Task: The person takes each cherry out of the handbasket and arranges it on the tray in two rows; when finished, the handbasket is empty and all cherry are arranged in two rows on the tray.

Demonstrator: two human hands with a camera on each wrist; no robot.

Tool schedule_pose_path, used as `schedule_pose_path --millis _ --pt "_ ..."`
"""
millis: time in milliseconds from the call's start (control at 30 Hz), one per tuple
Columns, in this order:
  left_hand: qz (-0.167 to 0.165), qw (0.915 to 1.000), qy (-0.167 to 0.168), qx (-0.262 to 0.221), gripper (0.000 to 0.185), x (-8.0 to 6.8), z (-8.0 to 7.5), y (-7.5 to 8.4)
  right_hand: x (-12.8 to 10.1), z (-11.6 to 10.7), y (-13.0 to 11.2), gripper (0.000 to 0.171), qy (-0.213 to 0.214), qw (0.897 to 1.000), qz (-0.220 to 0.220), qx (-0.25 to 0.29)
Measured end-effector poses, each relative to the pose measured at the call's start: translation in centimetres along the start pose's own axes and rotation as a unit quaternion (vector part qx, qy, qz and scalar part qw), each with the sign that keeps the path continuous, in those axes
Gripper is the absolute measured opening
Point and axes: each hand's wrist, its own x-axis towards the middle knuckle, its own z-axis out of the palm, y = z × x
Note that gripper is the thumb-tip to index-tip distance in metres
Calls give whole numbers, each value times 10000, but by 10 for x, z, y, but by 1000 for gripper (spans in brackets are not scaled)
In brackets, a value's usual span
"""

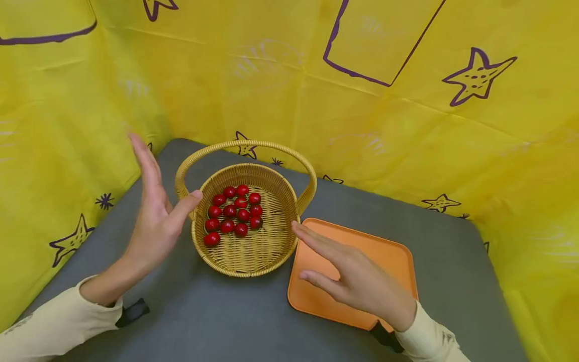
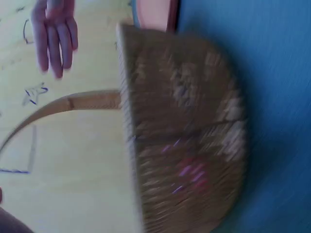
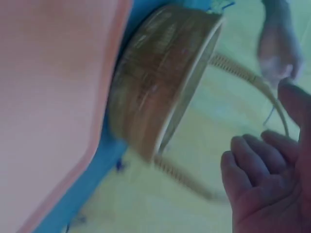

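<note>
One wicker basket (image 1: 253, 241) sits on the grey table (image 1: 217, 322), one orange tray (image 1: 389, 259) just beside it on the right. Inside the basket lie red cherry tomatoes (image 1: 232, 213), thirteen by my count. Left hand (image 1: 154, 211) stands flat and open beside the basket's left rim, thumb at the handle's foot. Right hand (image 1: 353, 274) hovers over the tray, fingers straight, tips at the right rim. The wrist views, blurred, show the basket's woven outer wall; only the head view shows the tomatoes clearly.

Yellow star-printed backdrop (image 1: 253, 75) walls a grey, seemingly padded tabletop (image 1: 217, 317).
</note>
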Motion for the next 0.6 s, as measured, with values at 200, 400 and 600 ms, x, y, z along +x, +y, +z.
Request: schedule_pose_path --millis 200,400,600 --pt "-2859 9494 -514 -1194 108 -20 -10 -31 54 28 -1 64 -90 9965 -59 831" --pt "-3559 9233 -966 -1070 85 -31 -9 -46 96 55 7 59 -314 9937 -254 1050" --pt "-3797 9106 -1069 -1238 81 -32 -7 -53 128 74 9 55 -549 9925 -419 1006"
